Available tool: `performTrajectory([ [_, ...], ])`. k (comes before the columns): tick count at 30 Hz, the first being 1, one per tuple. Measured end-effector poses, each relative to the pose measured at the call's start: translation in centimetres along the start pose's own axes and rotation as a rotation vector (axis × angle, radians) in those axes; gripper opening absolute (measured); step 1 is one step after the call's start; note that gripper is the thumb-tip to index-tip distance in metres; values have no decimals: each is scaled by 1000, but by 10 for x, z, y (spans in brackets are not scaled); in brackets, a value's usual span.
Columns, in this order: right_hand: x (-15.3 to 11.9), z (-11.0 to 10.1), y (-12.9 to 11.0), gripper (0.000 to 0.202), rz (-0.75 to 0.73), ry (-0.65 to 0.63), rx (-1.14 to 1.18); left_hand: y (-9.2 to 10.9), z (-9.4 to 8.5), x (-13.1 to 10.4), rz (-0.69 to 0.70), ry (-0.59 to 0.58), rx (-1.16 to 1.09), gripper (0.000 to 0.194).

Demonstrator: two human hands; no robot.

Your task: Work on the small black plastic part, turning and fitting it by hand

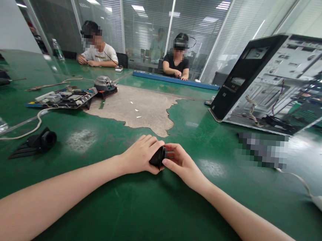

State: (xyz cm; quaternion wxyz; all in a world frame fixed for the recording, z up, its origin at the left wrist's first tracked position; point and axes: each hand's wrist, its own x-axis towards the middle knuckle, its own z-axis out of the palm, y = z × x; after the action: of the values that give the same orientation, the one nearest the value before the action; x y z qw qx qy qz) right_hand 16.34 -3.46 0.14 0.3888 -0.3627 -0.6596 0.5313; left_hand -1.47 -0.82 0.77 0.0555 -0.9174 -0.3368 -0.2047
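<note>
A small rounded black part (158, 157) is held between both hands over the green table (131, 214), near the middle of the view. My left hand (141, 154) wraps round its left side, with the thumb below and the fingers on top. On the right side, my right hand (183, 167) grips the flat rim of the part between thumb and fingers. The part's underside and its left end are hidden by my left hand. What exactly the part is cannot be made out.
Left lie a black bracket-like piece (38, 143), a circuit board (68, 97) and a fan-like unit (105, 86). An open computer case (253, 83) stands at the right, near a blurred object (264, 150). Two people (100, 54) sit across the table behind a blue bar (175, 80).
</note>
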Motion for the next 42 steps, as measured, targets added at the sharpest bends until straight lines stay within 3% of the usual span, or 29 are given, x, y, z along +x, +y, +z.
performTrajectory([
  [6, -2, -1, 3, 36, -91, -41, -78, -1, -1, -1, 9, -18, 7, 55],
  [12, 0, 0, 1, 20, -48, -23, 22, 0, 1, -1, 2, 14, 0, 52],
  [18, 0, 0, -1, 30, -5, 1, 5, 0, 0, -1, -1, 7, -7, 50],
  [24, -2, -1, 2, 36, -95, -25, -67, -1, 0, -1, 10, -12, 5, 55],
  [31, -1, 1, -1, 21, -31, -9, 44, -1, 3, 0, 2, 19, 8, 52],
  [37, 1, -1, 0, 31, -6, -10, 12, 0, 2, 0, 2, 14, -4, 52],
  [42, -1, -2, 2, 36, -75, -27, -56, -1, 1, -1, 11, 2, -3, 54],
])
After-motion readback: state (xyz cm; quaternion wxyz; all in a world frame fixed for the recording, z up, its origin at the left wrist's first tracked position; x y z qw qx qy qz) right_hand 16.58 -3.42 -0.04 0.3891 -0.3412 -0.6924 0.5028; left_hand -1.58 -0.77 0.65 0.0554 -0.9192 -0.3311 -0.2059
